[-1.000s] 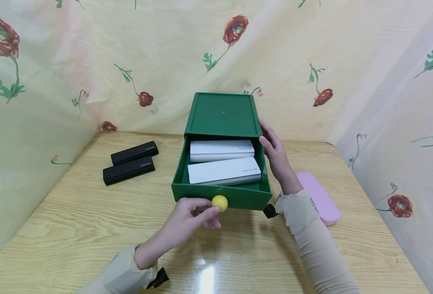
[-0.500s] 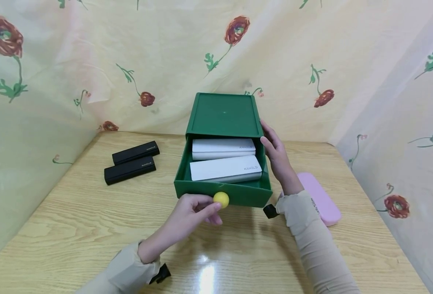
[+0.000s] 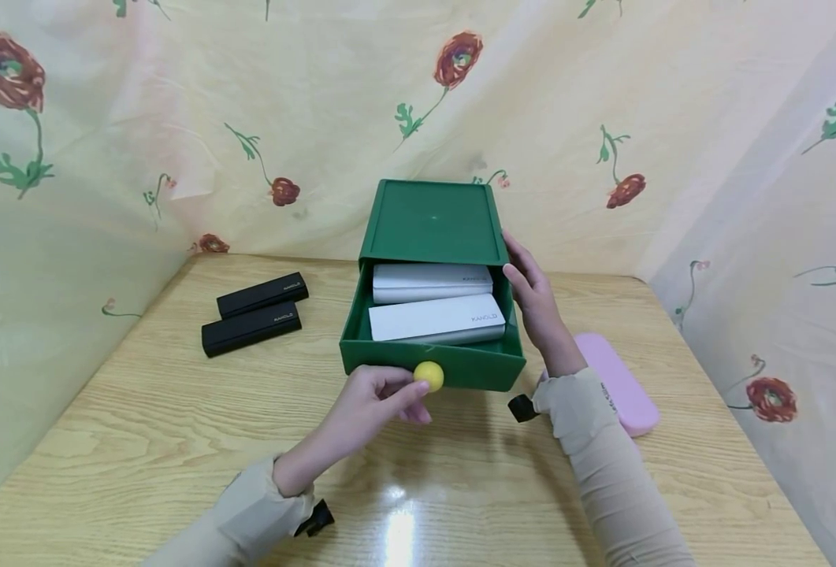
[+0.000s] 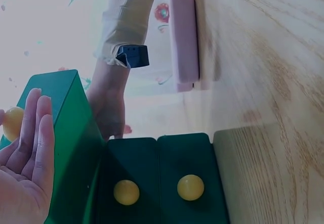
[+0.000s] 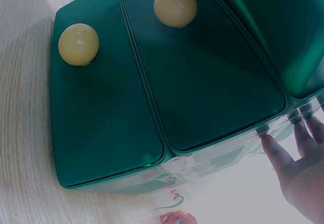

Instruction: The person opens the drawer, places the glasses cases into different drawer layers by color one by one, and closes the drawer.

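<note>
A green drawer cabinet (image 3: 435, 224) stands at the back of the table, its top drawer (image 3: 474, 368) pulled partly out. Two white oblong cases (image 3: 435, 317) marked KANOLD lie in that drawer, the rear one partly under the cabinet's top. My left hand (image 3: 368, 408) pinches the drawer's round yellow knob (image 3: 429, 376) between thumb and fingers. Against the cabinet's right side rests my right hand (image 3: 540, 311), fingertips touching the clear side wall in the right wrist view. Below, two closed lower drawers (image 5: 212, 97) show their own yellow knobs (image 4: 191, 187).
On the left of the wooden table (image 3: 141, 441) lie two black oblong cases (image 3: 250, 329), one behind the other. A pink case (image 3: 616, 383) sits to the right, partly behind my right forearm. A flowered cloth (image 3: 332, 102) hangs behind the table.
The top drawer has slid a little back into the cabinet, carrying the white cases with it. My left hand has moved forward with the knob; the right hand stays at the side.
</note>
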{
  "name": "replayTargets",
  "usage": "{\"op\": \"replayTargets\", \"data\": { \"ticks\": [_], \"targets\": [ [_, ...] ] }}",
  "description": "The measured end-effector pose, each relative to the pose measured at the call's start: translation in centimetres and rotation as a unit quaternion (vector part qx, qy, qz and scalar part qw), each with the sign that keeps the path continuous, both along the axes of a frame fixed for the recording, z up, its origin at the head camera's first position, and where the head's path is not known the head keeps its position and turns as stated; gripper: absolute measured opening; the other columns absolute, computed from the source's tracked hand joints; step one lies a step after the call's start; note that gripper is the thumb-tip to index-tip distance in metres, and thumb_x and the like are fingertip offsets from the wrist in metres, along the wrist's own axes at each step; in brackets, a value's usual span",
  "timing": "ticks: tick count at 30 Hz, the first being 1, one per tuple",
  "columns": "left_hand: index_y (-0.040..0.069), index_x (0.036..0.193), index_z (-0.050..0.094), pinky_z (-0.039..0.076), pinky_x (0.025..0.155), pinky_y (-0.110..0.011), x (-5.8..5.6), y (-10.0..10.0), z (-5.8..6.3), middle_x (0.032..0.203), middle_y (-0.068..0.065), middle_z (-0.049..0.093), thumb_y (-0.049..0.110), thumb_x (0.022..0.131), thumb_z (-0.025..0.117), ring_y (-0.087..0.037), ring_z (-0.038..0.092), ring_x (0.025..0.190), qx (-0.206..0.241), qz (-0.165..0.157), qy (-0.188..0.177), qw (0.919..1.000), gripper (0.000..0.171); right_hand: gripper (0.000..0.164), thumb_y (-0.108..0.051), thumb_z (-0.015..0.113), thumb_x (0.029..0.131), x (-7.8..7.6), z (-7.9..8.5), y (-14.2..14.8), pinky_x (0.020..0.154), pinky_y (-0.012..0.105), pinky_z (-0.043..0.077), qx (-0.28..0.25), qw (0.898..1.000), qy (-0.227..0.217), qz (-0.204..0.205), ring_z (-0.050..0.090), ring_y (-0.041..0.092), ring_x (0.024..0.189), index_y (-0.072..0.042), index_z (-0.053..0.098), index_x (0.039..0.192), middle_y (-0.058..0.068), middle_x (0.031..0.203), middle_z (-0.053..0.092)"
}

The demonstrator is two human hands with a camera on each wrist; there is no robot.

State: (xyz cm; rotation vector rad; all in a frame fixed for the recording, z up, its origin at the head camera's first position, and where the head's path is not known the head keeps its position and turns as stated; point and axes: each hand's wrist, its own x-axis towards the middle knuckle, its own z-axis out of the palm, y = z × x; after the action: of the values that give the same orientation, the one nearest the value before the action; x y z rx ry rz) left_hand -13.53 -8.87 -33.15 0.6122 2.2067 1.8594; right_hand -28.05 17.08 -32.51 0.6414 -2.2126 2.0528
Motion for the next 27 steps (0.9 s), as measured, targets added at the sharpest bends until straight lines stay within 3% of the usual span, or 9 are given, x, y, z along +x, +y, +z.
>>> {"op": "replayTargets", "data": {
  "ticks": [27],
  "targets": [
    [-0.004, 0.105, 0.068, 0.06, 0.074, -0.044, -2.0, 0.4, 0.2, 0.083, -0.021, 0.073, 0.022, 0.098, 0.057, -0.013, 0.07, 0.073, -0.001, 0.01, -0.008, 0.9999, 0.03, 0.052, -0.03, 0.04, 0.103, -0.2, -0.3, -0.1, 0.12, 0.058, 0.017, -0.024, 1.0, -0.009, 0.0, 0.024, 0.022, 0.147, -0.025, 0.028, 0.154, -0.001, 0.161, 0.026]
  ]
}}
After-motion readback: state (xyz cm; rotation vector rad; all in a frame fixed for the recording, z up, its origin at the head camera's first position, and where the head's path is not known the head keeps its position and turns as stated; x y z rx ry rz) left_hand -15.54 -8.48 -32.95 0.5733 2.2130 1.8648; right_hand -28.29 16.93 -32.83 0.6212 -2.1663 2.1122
